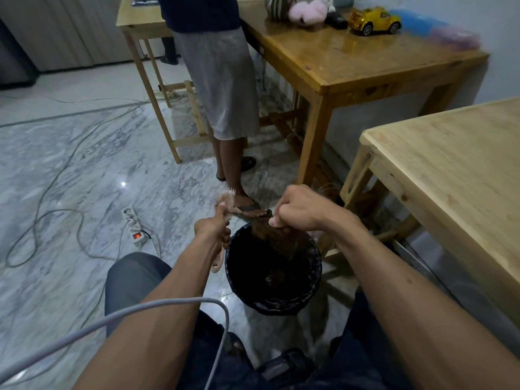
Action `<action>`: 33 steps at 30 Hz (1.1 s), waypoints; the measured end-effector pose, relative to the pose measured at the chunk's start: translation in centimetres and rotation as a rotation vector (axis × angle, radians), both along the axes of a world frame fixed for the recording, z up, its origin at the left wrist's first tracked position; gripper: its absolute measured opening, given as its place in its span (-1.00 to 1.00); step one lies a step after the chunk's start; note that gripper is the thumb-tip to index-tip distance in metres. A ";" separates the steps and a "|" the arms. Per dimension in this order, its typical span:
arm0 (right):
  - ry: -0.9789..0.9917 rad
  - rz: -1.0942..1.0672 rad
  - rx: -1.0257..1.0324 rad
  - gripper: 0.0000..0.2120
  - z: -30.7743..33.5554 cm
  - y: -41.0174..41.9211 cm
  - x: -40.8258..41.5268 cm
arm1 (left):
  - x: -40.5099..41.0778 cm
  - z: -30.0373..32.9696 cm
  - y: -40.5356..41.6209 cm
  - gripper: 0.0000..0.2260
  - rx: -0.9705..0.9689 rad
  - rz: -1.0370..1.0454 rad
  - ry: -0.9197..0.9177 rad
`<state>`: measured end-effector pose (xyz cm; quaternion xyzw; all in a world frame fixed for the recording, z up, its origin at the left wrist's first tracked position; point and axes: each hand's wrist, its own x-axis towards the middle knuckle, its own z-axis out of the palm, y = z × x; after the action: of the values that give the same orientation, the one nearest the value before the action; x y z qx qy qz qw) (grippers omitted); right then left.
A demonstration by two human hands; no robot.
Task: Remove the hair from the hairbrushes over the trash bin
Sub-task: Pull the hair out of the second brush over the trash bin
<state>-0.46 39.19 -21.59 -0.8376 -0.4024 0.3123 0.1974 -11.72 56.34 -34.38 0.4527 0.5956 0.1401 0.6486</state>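
Hair (277,236) clenched in the right hand (298,208) hangs over the trash bin (315,280), while the left hand (213,226) grips the pink hairbrush (225,199) at nine o'clock, outside the rim.

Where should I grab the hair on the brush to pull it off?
Pinch the hair at the brush head's far tip, coming from the right with the right hand. The left hand holds the handle, head pointing away, so that tuft stands free; pull toward the bin.
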 end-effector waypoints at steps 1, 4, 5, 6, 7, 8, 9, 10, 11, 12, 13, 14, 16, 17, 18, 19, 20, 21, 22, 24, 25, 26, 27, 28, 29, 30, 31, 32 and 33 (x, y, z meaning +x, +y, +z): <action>-0.006 0.016 -0.011 -0.78 0.7 -0.2 0.0 | -0.1 -0.4 0.1 -0.49 -0.017 -0.009 0.004; -0.027 0.034 -0.030 -0.81 3.0 -0.8 0.3 | -0.7 -1.4 0.0 -0.49 -0.060 -0.066 0.033; -0.034 0.039 -0.036 -0.82 3.9 -1.1 0.3 | -0.9 -1.7 -0.3 -0.50 -0.055 -0.100 0.047; -0.043 0.047 -0.043 -0.83 4.8 -1.3 0.3 | -1.0 -2.0 -0.6 -0.50 -0.041 -0.132 0.060; -0.052 0.055 -0.047 -0.84 5.7 -1.5 0.3 | -1.1 -2.2 -1.0 -0.50 -0.026 -0.154 0.070; -0.060 0.054 -0.044 -0.84 6.3 -1.7 0.2 | -1.0 -2.3 -1.4 -0.49 -0.012 -0.166 0.075; -0.073 0.044 -0.032 -0.84 6.9 -1.6 0.0 | -0.7 -2.2 -1.9 -0.49 0.007 -0.176 0.074; -0.096 0.028 -0.013 -0.84 7.3 -1.5 0.0 | -0.4 -2.2 -2.5 -0.49 0.039 -0.192 0.076; -0.130 0.008 0.002 -0.84 7.4 -1.3 -0.1 | 0.0 -2.0 -3.1 -0.49 0.082 -0.217 0.089; -0.166 0.005 -0.017 -0.85 7.5 -1.0 -0.1 | 0.4 -1.9 -3.7 -0.48 0.125 -0.250 0.107; -0.195 0.023 -0.084 -0.86 7.5 -0.7 -0.3 | 0.7 -1.8 -4.2 -0.46 0.167 -0.278 0.121; -0.213 0.046 -0.183 -0.87 7.3 -0.6 -0.3 | 0.9 -1.7 -4.7 -0.44 0.206 -0.303 0.122; -0.252 0.063 -0.373 -0.86 6.4 -0.6 -0.3 | 1.3 -1.5 -5.4 -0.42 0.299 -0.343 0.118; -0.286 0.054 -0.427 -0.82 5.8 -0.6 -0.3 | 1.4 -1.2 -5.6 -0.42 0.353 -0.361 0.124; -0.316 0.033 -0.438 -0.77 5.1 -0.5 -0.1 | 1.5 -0.7 -5.8 -0.44 0.412 -0.377 0.134; -0.332 -0.003 -0.408 -0.69 4.3 -0.3 0.1 | 1.5 0.0 -5.8 -0.46 0.467 -0.386 0.141; -0.316 -0.054 -0.352 -0.63 3.2 0.0 0.2 | 1.6 0.7 -5.7 -0.47 0.520 -0.392 0.147; -0.257 -0.111 -0.282 -0.58 2.2 0.2 0.2 | 1.7 1.4 -5.7 -0.47 0.565 -0.393 0.148; -0.153 -0.177 -0.209 -0.54 0.9 0.5 0.3 | 1.9 1.8 -5.6 -0.46 0.608 -0.395 0.143; 0.101 -0.293 -0.093 -0.42 -1.7 0.9 0.5 | 2.0 2.5 -5.5 -0.44 0.673 -0.405 0.130; 0.186 -0.310 -0.046 -0.36 -3.0 1.0 0.6 | 2.0 2.8 -5.5 -0.43 0.689 -0.416 0.124; 0.219 -0.286 0.002 -0.34 -4.1 1.0 0.8 | 2.0 3.0 -5.4 -0.42 0.694 -0.426 0.115; 0.243 -0.248 0.058 -0.37 -4.9 1.0 0.9 | 2.1 3.2 -5.4 -0.40 0.675 -0.426 0.094; 0.281 -0.225 0.127 -0.43 -5.5 1.0 0.9 | 2.1 3.4 -5.3 -0.38 0.644 -0.419 0.067; 0.333 -0.224 0.202 -0.51 -5.9 0.9 0.9 | 2.0 3.6 -5.3 -0.35 0.607 -0.410 0.044; 0.381 -0.240 0.274 -0.59 -6.1 0.9 0.9 | 2.0 3.9 -5.1 -0.31 0.573 -0.411 0.032; 0.407 -0.265 0.328 -0.62 -6.2 0.8 0.9 | 1.9 4.2 -5.0 -0.28 0.537 -0.418 0.027; 0.405 -0.294 0.360 -0.67 -6.4 0.9 0.9 | 1.9 4.5 -4.9 -0.27 0.499 -0.427 0.023; 0.381 -0.318 0.369 -0.72 -6.5 0.8 0.9 | 2.0 4.7 -4.7 -0.26 0.454 -0.427 0.015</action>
<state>0.48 40.00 -28.11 -0.7667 -0.2718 0.3504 0.4643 -9.77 51.65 -29.67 0.7018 0.4455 0.1267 0.5412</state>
